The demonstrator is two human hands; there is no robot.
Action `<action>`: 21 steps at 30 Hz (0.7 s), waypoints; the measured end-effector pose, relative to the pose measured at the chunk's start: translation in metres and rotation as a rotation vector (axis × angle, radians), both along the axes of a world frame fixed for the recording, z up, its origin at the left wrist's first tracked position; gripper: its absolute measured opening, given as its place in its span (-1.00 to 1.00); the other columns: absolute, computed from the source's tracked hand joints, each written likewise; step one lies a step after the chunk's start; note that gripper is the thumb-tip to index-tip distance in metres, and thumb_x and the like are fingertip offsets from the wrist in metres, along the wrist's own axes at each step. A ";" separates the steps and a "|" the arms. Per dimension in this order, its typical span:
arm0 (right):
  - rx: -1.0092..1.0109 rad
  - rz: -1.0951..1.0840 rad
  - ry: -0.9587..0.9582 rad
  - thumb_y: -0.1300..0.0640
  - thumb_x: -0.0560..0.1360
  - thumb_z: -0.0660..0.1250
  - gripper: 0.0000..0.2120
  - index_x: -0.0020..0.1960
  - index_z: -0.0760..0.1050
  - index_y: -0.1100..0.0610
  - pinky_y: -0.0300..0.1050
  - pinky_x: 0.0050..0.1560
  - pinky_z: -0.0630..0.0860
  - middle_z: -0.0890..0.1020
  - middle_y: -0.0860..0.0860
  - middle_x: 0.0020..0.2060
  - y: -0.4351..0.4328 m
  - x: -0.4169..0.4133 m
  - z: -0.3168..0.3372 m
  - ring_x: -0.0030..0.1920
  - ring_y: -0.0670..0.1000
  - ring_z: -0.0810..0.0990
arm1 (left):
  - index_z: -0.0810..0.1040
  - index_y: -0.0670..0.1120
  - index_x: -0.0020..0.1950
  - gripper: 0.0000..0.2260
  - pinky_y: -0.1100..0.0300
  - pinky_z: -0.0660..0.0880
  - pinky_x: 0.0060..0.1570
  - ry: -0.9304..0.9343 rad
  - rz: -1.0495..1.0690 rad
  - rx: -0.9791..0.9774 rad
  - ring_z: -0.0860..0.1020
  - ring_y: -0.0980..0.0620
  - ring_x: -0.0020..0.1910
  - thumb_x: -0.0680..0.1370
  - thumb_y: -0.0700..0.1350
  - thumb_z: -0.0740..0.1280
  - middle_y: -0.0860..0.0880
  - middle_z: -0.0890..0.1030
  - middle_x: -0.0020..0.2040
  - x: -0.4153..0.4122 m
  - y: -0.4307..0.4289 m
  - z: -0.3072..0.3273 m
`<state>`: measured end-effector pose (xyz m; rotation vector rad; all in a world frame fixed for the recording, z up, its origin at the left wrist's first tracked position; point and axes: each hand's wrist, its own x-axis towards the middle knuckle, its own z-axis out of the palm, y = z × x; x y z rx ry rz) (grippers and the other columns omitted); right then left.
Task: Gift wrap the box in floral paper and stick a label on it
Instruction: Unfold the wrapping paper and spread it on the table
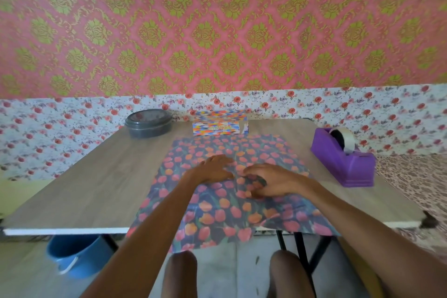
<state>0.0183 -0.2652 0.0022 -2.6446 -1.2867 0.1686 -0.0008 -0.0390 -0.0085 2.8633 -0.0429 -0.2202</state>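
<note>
A sheet of dark floral paper (217, 215) with pink and orange tulips lies spread on the wooden table (79, 189), its near edge hanging over the front. My left hand (212, 168) rests flat on the middle of the sheet, fingers straight. Just to its right, my right hand (268, 181) lies on the paper with fingers bent; the blur hides whether it pinches the sheet. A colourful patterned box (219, 124) stands at the back of the table, beyond the paper and apart from both hands.
A purple tape dispenser (343, 157) sits on the table's right side. A dark grey lidded round container (148, 123) is at the back left. A blue bucket (77, 256) stands on the floor under the left front edge. My knees are below the table.
</note>
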 end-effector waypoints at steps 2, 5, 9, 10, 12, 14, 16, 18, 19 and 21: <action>0.116 0.017 -0.017 -0.13 0.47 0.43 -0.53 0.28 0.52 0.10 -0.02 0.22 0.44 0.58 0.04 0.19 -0.003 -0.003 -0.006 0.20 0.05 0.52 | 0.19 0.12 0.55 -0.26 -0.14 0.03 0.50 0.013 -0.002 0.016 0.06 -0.06 0.57 0.42 0.36 0.19 0.00 0.10 0.60 -0.005 -0.010 -0.005; 0.252 -0.014 -0.079 -0.01 0.47 0.45 -0.74 0.09 0.61 0.10 -0.04 0.09 0.48 0.63 0.04 -0.02 -0.015 -0.008 -0.012 0.05 0.07 0.58 | 0.20 0.08 0.56 -0.44 -0.14 0.03 0.47 -0.066 0.022 0.024 0.09 -0.08 0.56 0.60 0.21 0.20 0.00 0.14 0.58 -0.011 -0.016 -0.009; 0.322 -0.234 -0.278 0.04 0.41 0.45 -0.95 -0.17 0.58 -0.06 -0.10 -0.04 0.52 0.62 -0.10 -0.12 -0.037 -0.026 -0.002 -0.02 -0.02 0.60 | 0.53 -0.06 0.34 -0.53 -0.03 0.34 0.34 -0.199 -0.023 -0.122 0.40 -0.16 0.39 0.47 0.07 0.29 -0.12 0.49 0.36 -0.014 -0.025 -0.003; 0.349 -0.299 -0.317 0.02 0.42 0.44 -0.89 -0.23 0.53 -0.06 -0.11 -0.09 0.52 0.60 -0.12 -0.17 -0.044 -0.032 0.002 -0.07 -0.03 0.60 | 0.53 -0.08 0.34 -0.60 0.04 0.34 0.33 -0.202 -0.044 -0.160 0.41 -0.14 0.39 0.51 0.00 0.32 -0.12 0.48 0.37 -0.018 -0.032 0.000; 0.326 -0.372 -0.301 -0.07 0.43 0.45 -0.77 -0.30 0.49 -0.01 -0.13 -0.17 0.49 0.57 -0.15 -0.30 -0.061 -0.044 0.012 -0.21 -0.05 0.58 | 0.44 -0.06 0.43 -0.61 0.14 0.26 0.35 -0.165 -0.115 -0.222 0.35 -0.07 0.44 0.61 -0.03 0.30 -0.07 0.39 0.46 -0.025 -0.048 0.005; 0.268 -0.295 -0.158 -0.14 0.42 0.48 -0.69 -0.35 0.49 0.02 -0.15 -0.26 0.43 0.54 -0.18 -0.43 -0.080 -0.056 0.022 -0.33 -0.12 0.51 | 0.29 -0.03 0.53 -0.53 0.13 0.20 0.40 -0.079 -0.185 -0.211 0.27 -0.06 0.49 0.64 0.05 0.24 -0.05 0.26 0.54 -0.029 -0.065 0.009; 0.252 -0.166 0.061 -0.19 0.34 0.53 -0.67 -0.34 0.53 0.02 -0.20 -0.30 0.41 0.56 -0.18 -0.44 -0.100 -0.073 0.028 -0.39 -0.18 0.47 | 0.18 -0.06 0.58 -0.48 0.12 0.12 0.44 -0.023 -0.237 -0.150 0.18 -0.06 0.54 0.66 0.08 0.17 -0.06 0.17 0.58 -0.030 -0.077 0.005; 0.224 -0.109 0.146 -0.27 0.23 0.57 -0.61 -0.24 0.56 0.00 -0.28 -0.30 0.44 0.59 -0.18 -0.36 -0.114 -0.090 0.027 -0.34 -0.21 0.49 | 0.10 -0.05 0.60 -0.45 0.06 0.02 0.50 -0.002 -0.248 -0.037 0.08 -0.08 0.57 0.67 0.13 0.10 -0.06 0.09 0.60 -0.027 -0.081 -0.003; 0.167 -0.096 0.064 -0.32 0.19 0.56 -0.57 -0.20 0.55 -0.04 -0.31 -0.30 0.44 0.58 -0.21 -0.32 -0.117 -0.094 0.024 -0.30 -0.21 0.50 | 0.07 -0.02 0.61 -0.43 -0.02 -0.03 0.52 -0.001 -0.247 0.010 0.03 -0.09 0.58 0.66 0.19 0.08 -0.05 0.05 0.61 -0.024 -0.079 -0.008; 0.058 -0.035 -0.259 -0.34 0.18 0.52 -0.56 -0.16 0.49 -0.09 -0.27 -0.23 0.45 0.52 -0.25 -0.26 -0.121 -0.099 0.014 -0.20 -0.21 0.48 | 0.00 0.06 0.61 -0.37 -0.21 -0.08 0.50 0.009 -0.237 0.056 -0.05 -0.13 0.59 0.62 0.30 0.02 -0.02 -0.03 0.62 -0.021 -0.079 -0.013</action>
